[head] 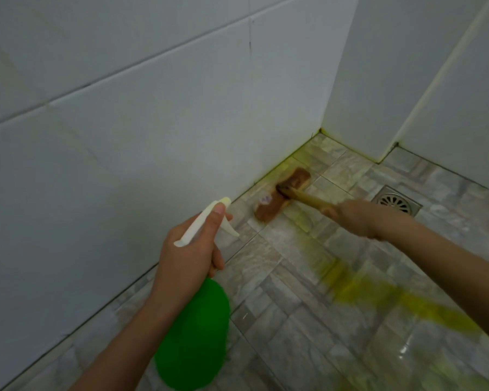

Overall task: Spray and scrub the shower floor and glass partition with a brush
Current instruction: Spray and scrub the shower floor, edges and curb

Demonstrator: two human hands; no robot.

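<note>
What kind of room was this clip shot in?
Most likely a shower or bathroom: white tiled walls meet a wet tiled floor with a metal drain set in it.

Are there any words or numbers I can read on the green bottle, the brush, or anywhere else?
No text can be read anywhere.
green spray bottle: no label or writing shows.
brush: a small pale sticker sits on its head, too blurred to read.
floor drain and wall tiles: no writing.
</note>
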